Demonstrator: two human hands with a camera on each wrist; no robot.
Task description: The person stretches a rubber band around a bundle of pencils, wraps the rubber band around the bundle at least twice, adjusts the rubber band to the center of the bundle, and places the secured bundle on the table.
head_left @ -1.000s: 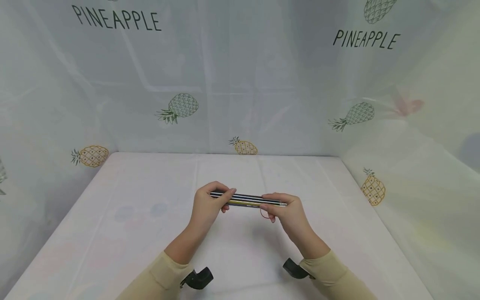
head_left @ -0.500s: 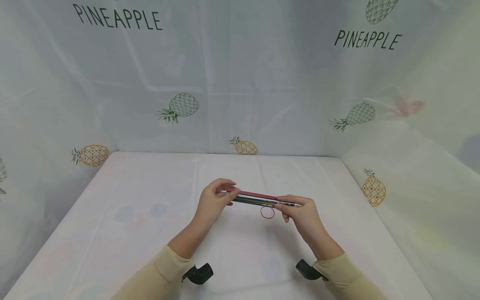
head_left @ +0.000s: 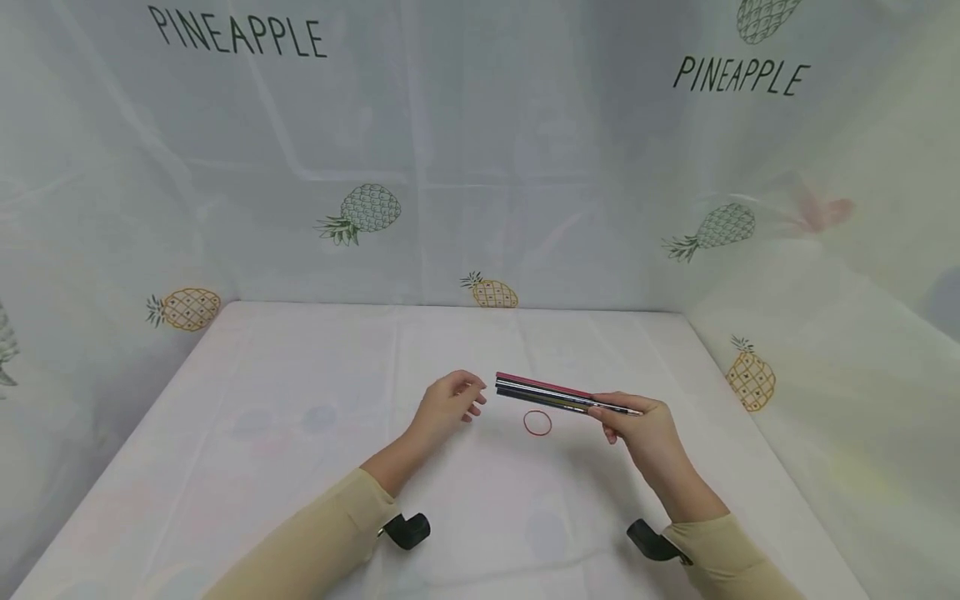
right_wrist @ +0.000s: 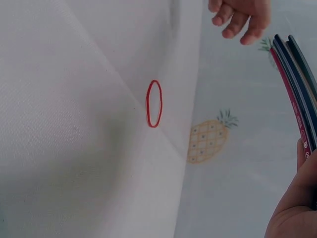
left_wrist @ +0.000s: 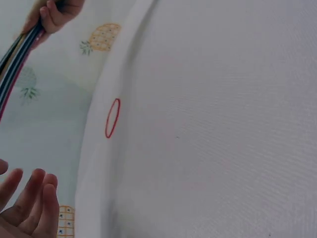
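Note:
A bundle of several pencils point(head_left: 543, 394), one red and the others dark, is held above the table by my right hand point(head_left: 639, 423), which grips it near its right end. White lettering runs along the red pencil point(right_wrist: 292, 101) in the right wrist view. My left hand point(head_left: 450, 402) is just off the bundle's left end, fingers loosely bent and holding nothing. In the left wrist view, the fingers point(left_wrist: 30, 198) are spread a little apart. On the table below the pencils lies a thin red rubber band point(head_left: 524, 422), forming a round loop.
A white cloth covers the table point(head_left: 300, 467). Pineapple-printed curtains point(head_left: 525, 150) hang behind it and along the sides. Black wrist-camera mounts point(head_left: 407, 531) stick out at both cuffs.
My left hand has let go of the pencils' left end. My right hand has carried the bundle to the right, uncovering the rubber band on the table.

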